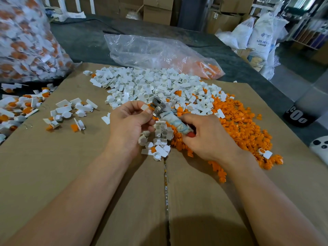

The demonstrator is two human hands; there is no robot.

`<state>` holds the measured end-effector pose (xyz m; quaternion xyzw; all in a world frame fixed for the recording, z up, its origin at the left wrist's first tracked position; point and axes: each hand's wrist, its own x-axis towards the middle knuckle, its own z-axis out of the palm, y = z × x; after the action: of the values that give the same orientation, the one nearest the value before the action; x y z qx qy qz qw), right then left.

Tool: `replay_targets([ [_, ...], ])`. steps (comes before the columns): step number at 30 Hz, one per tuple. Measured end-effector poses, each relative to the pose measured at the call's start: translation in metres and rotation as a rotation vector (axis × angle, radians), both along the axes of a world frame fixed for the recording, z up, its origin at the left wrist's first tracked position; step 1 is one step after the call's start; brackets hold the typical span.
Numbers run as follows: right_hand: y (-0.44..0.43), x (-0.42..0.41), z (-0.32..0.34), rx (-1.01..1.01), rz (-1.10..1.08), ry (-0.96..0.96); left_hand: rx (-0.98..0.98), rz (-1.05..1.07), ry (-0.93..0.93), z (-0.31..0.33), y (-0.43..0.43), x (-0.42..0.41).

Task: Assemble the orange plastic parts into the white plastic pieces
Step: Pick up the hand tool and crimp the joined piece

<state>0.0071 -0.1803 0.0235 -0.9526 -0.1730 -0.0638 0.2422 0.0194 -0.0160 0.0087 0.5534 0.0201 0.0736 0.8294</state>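
The left hand (131, 119) is over the middle of the cardboard sheet (71, 166) that covers the dark tabletop (85, 39). Its thumb and curled fingers pinch 1 white piece (144, 107) by the flat tab. The right hand (207, 137) is closed around the handle of a tool (177, 121). The handle is wrapped in dirty tape and has a red end. The metal head of the tool points up and to the left and meets the pinched piece. I cannot tell if an orange part already sits in this piece.

Just behind and under both hands lies a big heap of loose white pieces (150, 86). To the right of it, touching it, spreads a heap of orange parts (239, 125). At the left edge of the cardboard there are joined pieces (17, 110), white with orange inside, and some more lie scattered near them.

A clear bag (159, 52) lies behind the white heap, with orange parts in its right corner. A second full bag (26, 41) of white and orange pieces stands at the far left. White sacks (262, 36) and cardboard boxes (158, 11) are in the background.
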Motion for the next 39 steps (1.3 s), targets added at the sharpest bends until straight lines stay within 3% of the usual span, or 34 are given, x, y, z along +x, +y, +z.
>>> replay_targets([
  [17,0.004,0.001,-0.003,-0.058,-0.023,-0.073,-0.023,0.021,0.010,-0.001,0.002,0.001],
  [24,-0.005,0.009,-0.004,-0.051,-0.085,-0.158,-0.203,0.007,0.077,0.004,0.003,0.001],
  [29,-0.029,0.018,-0.004,-0.088,-0.289,-0.227,-0.447,0.137,0.195,0.006,0.016,0.009],
  [39,-0.071,0.029,-0.003,-0.194,-0.553,-0.067,-0.577,0.517,0.240,0.009,0.044,0.014],
])
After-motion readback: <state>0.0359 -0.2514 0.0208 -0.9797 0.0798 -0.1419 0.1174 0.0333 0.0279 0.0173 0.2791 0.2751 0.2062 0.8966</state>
